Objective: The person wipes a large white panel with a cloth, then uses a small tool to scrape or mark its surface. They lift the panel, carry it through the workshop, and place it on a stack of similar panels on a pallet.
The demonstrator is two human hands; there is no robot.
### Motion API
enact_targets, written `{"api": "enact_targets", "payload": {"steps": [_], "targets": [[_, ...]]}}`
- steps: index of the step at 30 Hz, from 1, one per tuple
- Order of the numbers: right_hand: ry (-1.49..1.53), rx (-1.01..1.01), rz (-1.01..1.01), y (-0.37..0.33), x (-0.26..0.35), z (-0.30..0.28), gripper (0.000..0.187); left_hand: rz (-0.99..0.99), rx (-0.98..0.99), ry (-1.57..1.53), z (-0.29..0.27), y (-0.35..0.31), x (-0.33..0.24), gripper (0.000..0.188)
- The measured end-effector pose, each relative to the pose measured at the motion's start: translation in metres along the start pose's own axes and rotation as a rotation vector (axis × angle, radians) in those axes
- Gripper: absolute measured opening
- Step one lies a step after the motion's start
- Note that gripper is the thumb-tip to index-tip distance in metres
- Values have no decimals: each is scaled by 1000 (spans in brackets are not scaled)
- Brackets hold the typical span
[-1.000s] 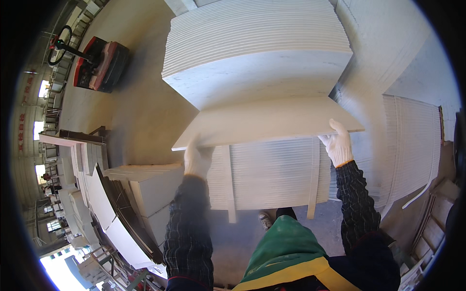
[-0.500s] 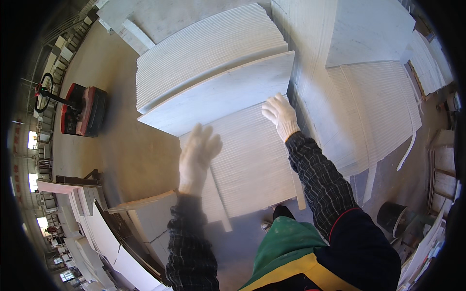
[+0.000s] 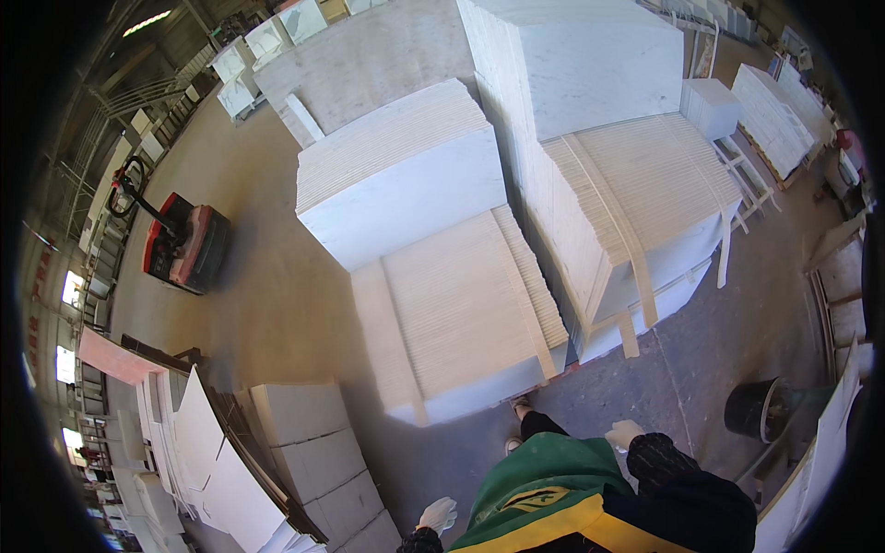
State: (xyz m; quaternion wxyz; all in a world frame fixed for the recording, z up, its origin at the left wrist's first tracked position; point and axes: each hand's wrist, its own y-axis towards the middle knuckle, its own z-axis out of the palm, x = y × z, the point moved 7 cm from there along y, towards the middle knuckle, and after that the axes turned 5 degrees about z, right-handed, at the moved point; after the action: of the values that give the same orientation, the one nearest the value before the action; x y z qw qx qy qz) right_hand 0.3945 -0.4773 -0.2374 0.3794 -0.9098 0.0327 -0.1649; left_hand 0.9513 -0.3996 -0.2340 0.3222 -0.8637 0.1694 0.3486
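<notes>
My left hand (image 3: 438, 515), in a white knit glove, hangs low beside my green apron (image 3: 544, 470). Its fingers are stretched out and hold nothing. On the other side of the apron is my right hand (image 3: 625, 434), gloved alike, with loosely bent fingers and no object visible in it. Both hands are apart from the pale stone slabs. Ahead of me, a lower row of upright slabs (image 3: 461, 304) is packed edge to edge, with strips laid across it. Behind it rises a taller row (image 3: 396, 138), whose near slab face (image 3: 415, 198) stands nearly upright.
A narrow gap separates these rows from a larger slab stack (image 3: 599, 74) at the right. A red and black pallet truck (image 3: 189, 244) stands at the left. Stacked blocks (image 3: 313, 442) and leaning boards (image 3: 221, 461) are near left; a black bucket (image 3: 756, 410) stands right.
Both hands have dropped from above the slabs to beside my body. The slab that leaned forward now rests against the taller row. The view has moved back from the stacks.
</notes>
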Motion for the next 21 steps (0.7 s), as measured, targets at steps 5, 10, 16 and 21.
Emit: {"api": "enact_targets", "payload": {"steps": [5, 10, 16, 21], "targets": [[514, -217, 338, -46, -36, -17, 39, -982, -319, -1010, 15, -82, 96, 24], [953, -145, 140, -54, 28, -58, 56, -814, -245, -1010, -27, 29, 14, 21], [634, -192, -130, -91, -1, -100, 61, -310, -194, -819, -67, 244, -190, 19], [875, -555, 257, -165, -207, -90, 60, -61, 40, -494, 9, 379, -326, 39]]}}
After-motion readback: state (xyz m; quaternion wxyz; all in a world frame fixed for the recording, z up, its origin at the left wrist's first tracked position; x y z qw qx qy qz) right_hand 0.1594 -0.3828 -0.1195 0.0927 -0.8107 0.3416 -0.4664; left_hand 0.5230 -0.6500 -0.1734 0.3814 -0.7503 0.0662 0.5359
